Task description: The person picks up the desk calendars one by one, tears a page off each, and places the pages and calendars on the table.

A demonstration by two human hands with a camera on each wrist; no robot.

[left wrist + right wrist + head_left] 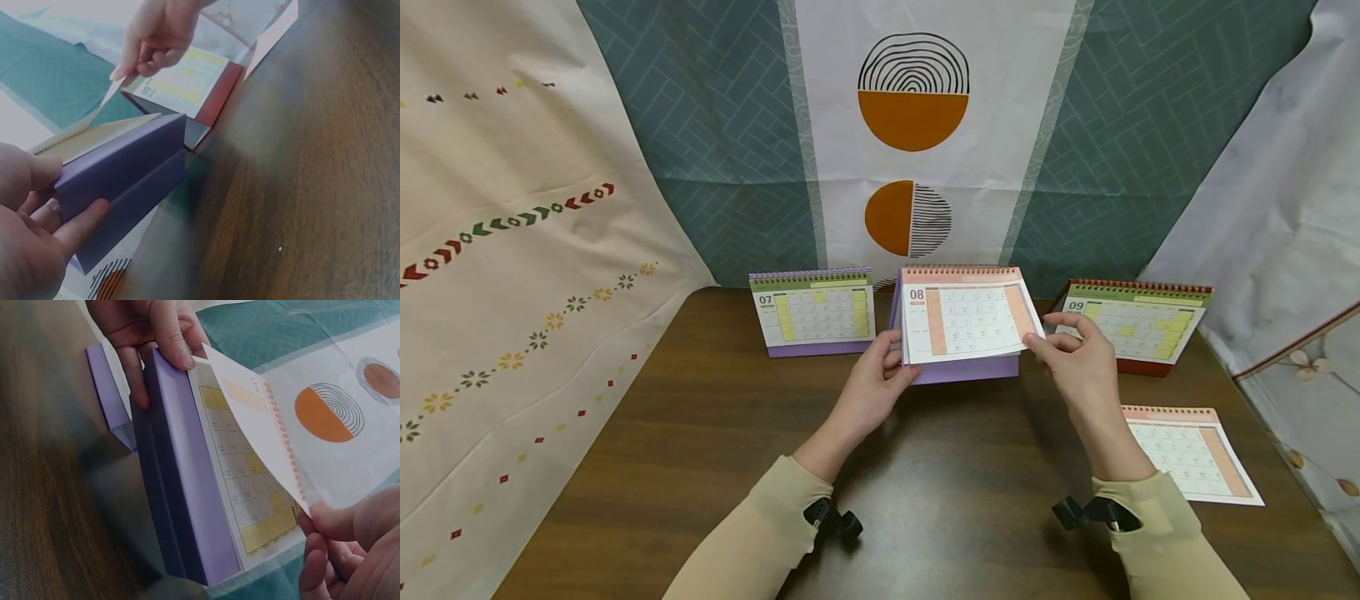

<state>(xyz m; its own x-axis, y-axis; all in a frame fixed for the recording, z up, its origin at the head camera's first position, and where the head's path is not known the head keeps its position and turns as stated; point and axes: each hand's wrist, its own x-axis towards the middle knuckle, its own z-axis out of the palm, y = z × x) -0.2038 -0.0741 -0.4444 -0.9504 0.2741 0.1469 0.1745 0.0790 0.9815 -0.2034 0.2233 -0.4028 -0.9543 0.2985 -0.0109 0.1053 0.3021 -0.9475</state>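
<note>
"What does the left hand (872, 377) do?"

"It is clamped, thumb and fingers together, on the lower left edge of the purple card desk calendar with a coil-bound top (966, 372). That calendar is at the far middle of the brown wooden table (700, 450); I can't tell whether its base touches the wood."

"And the right hand (1084, 357)?"

"Its thumb and fingers pinch the lower right corner of the white paper page headed 08, with orange bands (977, 321), holding it apart from the yellow-banded page underneath (240, 456)."

"What stands around them?"

"A green-headed 07 calendar on a purple base (820, 317) just to the left, and a green-headed 09 calendar on a dark red base (1138, 321) near the right hand. A white, orange-banded sheet (1195, 458) lies partly hidden by the right forearm."
</note>
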